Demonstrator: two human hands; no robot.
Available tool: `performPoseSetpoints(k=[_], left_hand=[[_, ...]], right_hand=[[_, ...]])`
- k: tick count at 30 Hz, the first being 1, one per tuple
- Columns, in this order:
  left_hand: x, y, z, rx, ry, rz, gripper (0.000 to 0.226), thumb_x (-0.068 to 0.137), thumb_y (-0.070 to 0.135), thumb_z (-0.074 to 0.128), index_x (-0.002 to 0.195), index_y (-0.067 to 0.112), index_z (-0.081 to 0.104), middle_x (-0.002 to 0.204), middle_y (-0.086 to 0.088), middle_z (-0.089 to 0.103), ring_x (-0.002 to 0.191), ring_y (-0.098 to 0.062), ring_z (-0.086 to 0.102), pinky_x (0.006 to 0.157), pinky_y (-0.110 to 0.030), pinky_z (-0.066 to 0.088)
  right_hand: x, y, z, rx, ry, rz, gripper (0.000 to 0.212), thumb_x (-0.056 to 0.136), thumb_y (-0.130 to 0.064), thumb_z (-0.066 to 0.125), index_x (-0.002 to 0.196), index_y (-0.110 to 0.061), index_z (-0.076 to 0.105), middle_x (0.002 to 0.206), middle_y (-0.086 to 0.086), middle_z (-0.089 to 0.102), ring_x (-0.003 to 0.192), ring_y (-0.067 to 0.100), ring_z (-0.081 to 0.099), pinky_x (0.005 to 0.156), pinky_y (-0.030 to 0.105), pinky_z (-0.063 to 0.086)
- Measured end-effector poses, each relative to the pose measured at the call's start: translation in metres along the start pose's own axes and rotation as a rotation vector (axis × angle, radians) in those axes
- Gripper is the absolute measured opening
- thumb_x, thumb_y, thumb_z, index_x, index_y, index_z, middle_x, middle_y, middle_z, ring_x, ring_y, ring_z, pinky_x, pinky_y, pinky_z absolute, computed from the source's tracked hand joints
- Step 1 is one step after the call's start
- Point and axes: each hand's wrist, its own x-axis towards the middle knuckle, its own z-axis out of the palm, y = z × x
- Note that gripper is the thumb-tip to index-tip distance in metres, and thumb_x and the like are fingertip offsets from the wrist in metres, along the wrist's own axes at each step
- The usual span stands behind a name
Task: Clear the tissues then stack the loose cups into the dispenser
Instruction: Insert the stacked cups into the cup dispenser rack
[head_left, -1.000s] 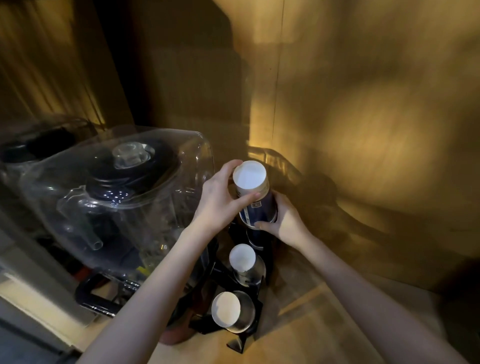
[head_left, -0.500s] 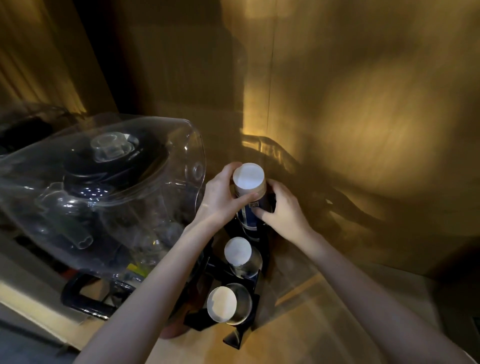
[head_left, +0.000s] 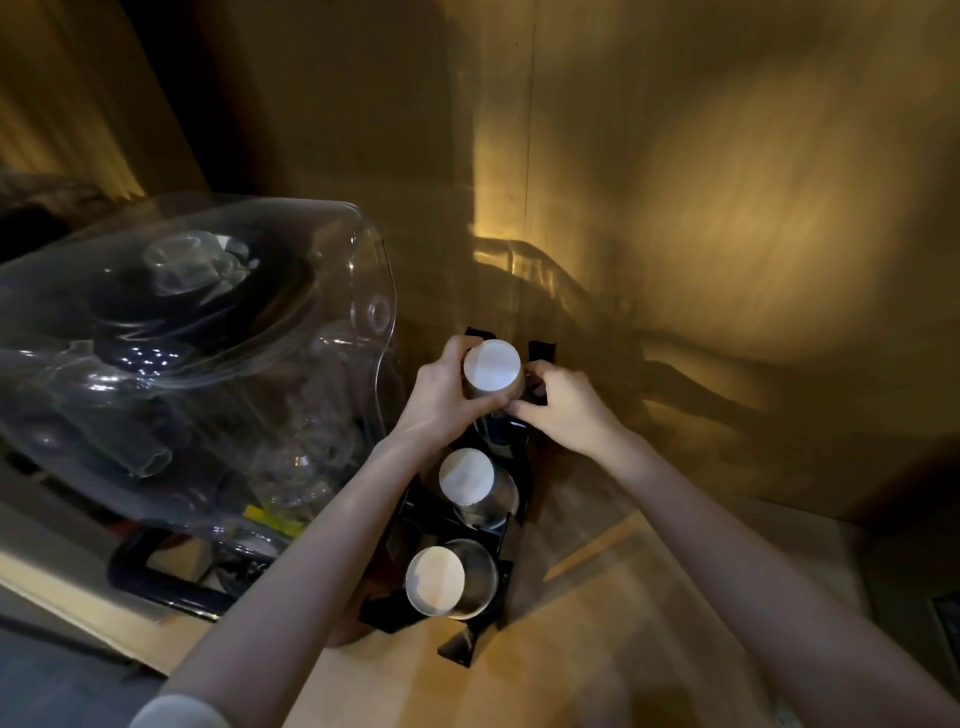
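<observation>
A single head-worn wide-angle camera looks steeply down and forward, close over both hands' grip on the cup stack (head_left: 491, 371) at frame centre.

Three cup stacks (head_left: 492, 366), two hands (head_left: 444, 395), one dispenser (head_left: 511, 499).

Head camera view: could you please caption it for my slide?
Both hands, left and right, seat an upturned cup stack in the black dispenser.

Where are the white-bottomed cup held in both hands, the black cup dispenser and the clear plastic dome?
white-bottomed cup (head_left: 491, 365), head view, its flat base.
black cup dispenser (head_left: 540, 351), head view, rear upright.
clear plastic dome (head_left: 291, 291), head view, top wall.
</observation>
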Motion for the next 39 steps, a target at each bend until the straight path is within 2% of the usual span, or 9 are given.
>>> performPoseSetpoints(k=[3,6,12,15,19,27,32,35,39], left_hand=[[0.0,-0.002,0.002,0.006,0.001,0.003,0.066,0.073,0.022,0.074,0.127,0.012,0.037,0.126,-0.009,0.055,0.117,-0.021,0.05,0.08,-0.008,0.031],[-0.003,-0.003,0.003,0.022,-0.004,0.025,0.068,0.074,0.023,0.073,0.129,0.01,0.036,0.127,-0.011,0.055,0.118,-0.023,0.051,0.081,-0.007,0.03],[-0.006,0.009,0.004,0.323,-0.034,0.056,0.064,0.084,0.043,0.058,0.13,0.006,0.033,0.136,-0.018,0.045,0.124,-0.033,0.044,0.094,-0.042,0.044],[-0.013,0.024,0.006,0.524,0.012,0.14,0.064,0.088,0.045,0.049,0.135,0.005,0.032,0.148,-0.017,0.033,0.137,-0.031,0.03,0.106,-0.044,0.034],[-0.031,0.052,0.017,0.582,-0.009,0.262,0.056,0.09,0.037,0.046,0.136,0.008,0.032,0.148,-0.015,0.034,0.137,-0.029,0.029,0.112,-0.044,0.027],[-0.075,0.102,0.103,0.409,-0.102,0.575,0.047,0.088,0.029,0.04,0.13,0.009,0.044,0.138,-0.012,0.05,0.131,-0.027,0.043,0.105,-0.043,0.036],[-0.101,0.119,0.169,0.476,-0.291,0.6,0.058,0.092,0.026,0.042,0.143,0.016,0.018,0.155,-0.001,0.02,0.144,-0.017,0.013,0.117,-0.04,0.014],[-0.119,0.125,0.203,0.513,-0.418,0.601,0.064,0.091,0.03,0.042,0.144,0.015,0.008,0.158,-0.001,0.009,0.145,-0.017,0.005,0.117,-0.041,0.01],[-0.143,0.131,0.24,0.576,-0.544,0.607,0.073,0.089,0.033,0.047,0.144,0.014,0.003,0.158,-0.003,-0.001,0.145,-0.02,-0.002,0.118,-0.045,0.006]], right_hand=[[0.001,0.0,0.0,-0.044,-0.012,-0.002,0.043,0.083,-0.033,0.065,0.115,-0.007,0.054,0.111,0.012,0.065,0.101,0.027,0.062,0.082,0.041,0.053],[-0.001,-0.001,-0.001,-0.177,-0.038,-0.026,0.038,0.087,-0.034,0.057,0.113,-0.007,0.054,0.106,0.013,0.065,0.095,0.03,0.062,0.073,0.04,0.053],[-0.013,-0.013,-0.021,-0.522,-0.073,-0.102,0.033,0.096,-0.031,0.04,0.102,-0.004,0.058,0.106,0.016,0.063,0.099,0.032,0.058,0.072,0.037,0.043],[-0.035,-0.016,-0.035,-0.701,-0.009,-0.19,0.034,0.099,-0.026,0.031,0.102,-0.005,0.057,0.109,0.014,0.063,0.107,0.032,0.055,0.085,0.04,0.043],[-0.071,-0.011,-0.056,-0.748,0.063,-0.218,0.033,0.099,-0.024,0.028,0.105,-0.007,0.056,0.11,0.013,0.063,0.106,0.031,0.055,0.087,0.041,0.042],[-0.172,0.043,-0.092,-0.662,0.168,0.062,0.044,0.098,-0.034,0.031,0.135,-0.013,0.038,0.133,0.01,0.054,0.124,0.027,0.045,0.101,0.04,0.035],[-0.244,0.102,-0.093,-0.712,0.175,0.328,0.049,0.096,-0.04,0.034,0.138,-0.014,0.036,0.14,0.006,0.047,0.132,0.023,0.037,0.111,0.039,0.027],[-0.283,0.13,-0.088,-0.681,0.126,0.465,0.049,0.095,-0.04,0.035,0.136,-0.014,0.036,0.141,0.007,0.045,0.133,0.023,0.035,0.112,0.038,0.024],[-0.323,0.158,-0.077,-0.54,0.046,0.599,0.063,0.093,-0.047,0.037,0.144,-0.013,0.022,0.148,0.007,0.034,0.137,0.023,0.028,0.113,0.038,0.021]])
